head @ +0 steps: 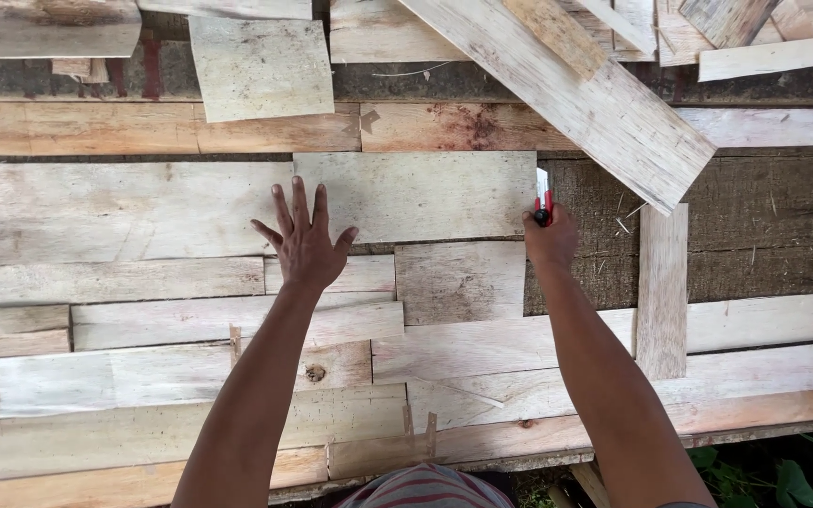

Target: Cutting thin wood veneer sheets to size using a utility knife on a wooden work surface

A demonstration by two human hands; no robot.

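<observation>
1. Pale rectangular wooden board (416, 196) is the piece in hand: seen from the head camera, it lies flat on the desk (755, 216), a rough dark surface of weathered planks, well up the middle of the picture, among many other pale offcuts laid side by side.

2. My left hand (303, 246) lies flat, fingers spread apart, palm down. It presses on the near-left corner of that board, where it meets the long pale plank (134, 212) to its left.

3. My right hand (549, 240) has its grip closed around a small red-and-black tool with a pale blade or tip (543, 199), held at the board's right end. I cannot tell what kind of tool it is.

4. A wide pale plank (576, 94) lies slanted over the far right of the desk, its lower corner near the tool but apart from it.

5. Handling, as I judge it: the board looks thin, dry and stiff, so fairly light and easy to shift with one palm. Its face is rough-sawn, so it should not slip, though splinters are likely along the edges.

6. Best hold, I think, is by the long edges near the middle, or flat pressure from above.
</observation>
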